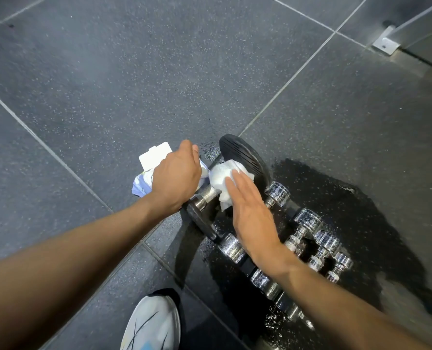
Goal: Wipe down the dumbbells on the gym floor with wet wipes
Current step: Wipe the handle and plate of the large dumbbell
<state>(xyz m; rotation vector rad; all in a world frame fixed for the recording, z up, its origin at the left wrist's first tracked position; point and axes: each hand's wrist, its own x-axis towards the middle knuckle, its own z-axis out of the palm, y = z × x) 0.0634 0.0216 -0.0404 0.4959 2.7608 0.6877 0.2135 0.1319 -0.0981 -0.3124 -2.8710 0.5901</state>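
Wipes pack (144, 181) lies on the floor, lid flipped up, behind the left hand (175, 179) gripping the black dumbbell's (237, 157) handle; right hand (252, 215), fingers flat together, presses a wet wipe (222, 178) against its plate.

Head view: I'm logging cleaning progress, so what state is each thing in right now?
Black dumbbell: tipped up on the floor, being wiped.
White wipe: crumpled, pressed against the black dumbbell.
Right hand: flat, open, pressing the wipe.
Left hand: closed around the black dumbbell's handle.
Wipes pack: on the floor, flap open.
Chrome dumbbells: lying in a row, untouched.
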